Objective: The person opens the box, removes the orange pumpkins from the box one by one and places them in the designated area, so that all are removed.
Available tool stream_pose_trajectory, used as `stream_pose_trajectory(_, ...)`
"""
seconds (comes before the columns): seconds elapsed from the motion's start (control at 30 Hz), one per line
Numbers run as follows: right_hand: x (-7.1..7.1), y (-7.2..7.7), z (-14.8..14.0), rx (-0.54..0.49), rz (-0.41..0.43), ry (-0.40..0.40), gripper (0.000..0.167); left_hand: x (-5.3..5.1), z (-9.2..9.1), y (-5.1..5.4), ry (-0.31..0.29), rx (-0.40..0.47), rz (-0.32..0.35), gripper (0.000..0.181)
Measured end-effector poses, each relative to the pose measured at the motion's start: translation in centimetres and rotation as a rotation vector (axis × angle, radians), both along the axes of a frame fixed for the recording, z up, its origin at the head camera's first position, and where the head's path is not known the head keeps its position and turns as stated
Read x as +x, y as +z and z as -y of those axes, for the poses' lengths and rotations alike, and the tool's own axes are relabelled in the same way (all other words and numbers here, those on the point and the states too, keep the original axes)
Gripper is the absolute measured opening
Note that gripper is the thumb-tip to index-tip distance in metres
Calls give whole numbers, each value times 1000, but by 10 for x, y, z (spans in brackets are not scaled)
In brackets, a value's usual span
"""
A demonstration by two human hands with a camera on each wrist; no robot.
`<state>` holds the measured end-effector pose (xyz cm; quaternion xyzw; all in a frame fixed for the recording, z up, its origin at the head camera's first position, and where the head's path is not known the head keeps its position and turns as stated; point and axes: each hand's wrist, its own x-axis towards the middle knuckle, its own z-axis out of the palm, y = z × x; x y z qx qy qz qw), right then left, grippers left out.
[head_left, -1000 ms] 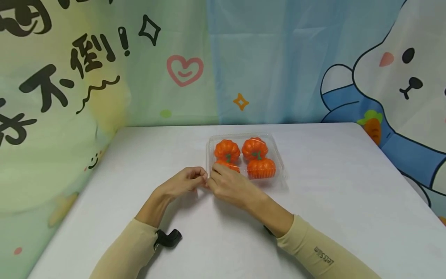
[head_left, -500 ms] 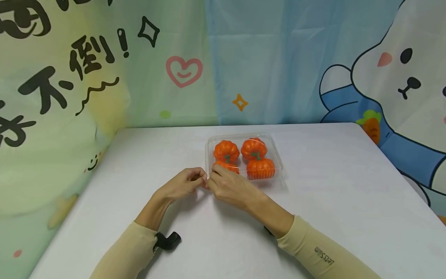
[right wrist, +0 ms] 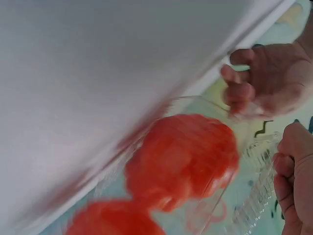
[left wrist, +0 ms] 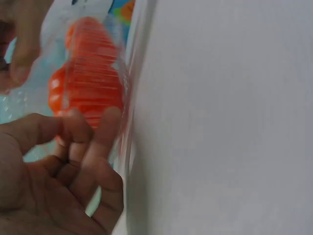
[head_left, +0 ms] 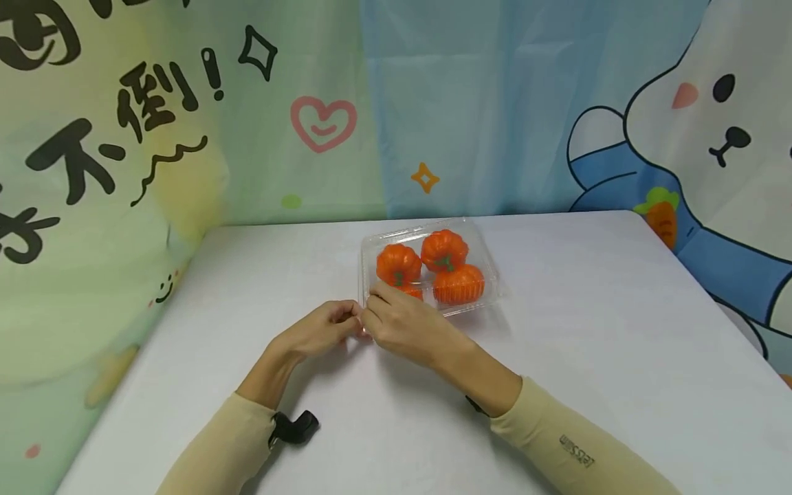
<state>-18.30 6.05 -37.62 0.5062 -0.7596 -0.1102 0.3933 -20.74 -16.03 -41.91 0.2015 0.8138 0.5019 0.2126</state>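
A clear plastic clamshell box (head_left: 475,244) stands toward the back of the white table, with several small orange pumpkins (head_left: 444,249) inside, some showing green stems. At its near left corner my left hand (head_left: 322,326) pinches the edge between thumb and fingers. My right hand (head_left: 405,326) pinches the same corner from the right, its fingers curled, and covers part of the near left pumpkin (head_left: 413,292). The left wrist view shows the left hand (left wrist: 63,176) against the clear wall. Blurred pumpkins (right wrist: 183,159) fill the middle of the right wrist view. The exact pinched edge is hidden.
White cloth covers the table (head_left: 588,323) on all sides of the box. Behind it hangs a printed curtain (head_left: 470,124) with a cartoon bear. A black wrist mount (head_left: 295,427) sticks out from the left sleeve.
The box has turned a little counterclockwise, its right side swinging away toward the back, and the pumpkins have shifted with it. Both hands stay nearly in place at the near left corner.
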Motion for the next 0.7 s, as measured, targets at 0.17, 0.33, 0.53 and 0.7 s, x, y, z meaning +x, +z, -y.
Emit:
stream_pose_trajectory(0.17, -2, -4, -2, 20, 5, -27, 14, 0, 3, 3, 9, 21, 34, 17)
stream_pose_trajectory(0.33, -4, -8, -8, -55, 63, -13, 10, 0, 1, 6, 9, 21, 42, 17)
stream_pose_trajectory(0.53, -4, -9, -20, -97, 114, -35, 8, 1, 0, 8, 19, 20, 45, 17)
stream_pose_trajectory(0.7, -5, -9, -32, -74, 152, -72, 10, -1, 2, 10, 34, 12, 37, 18)
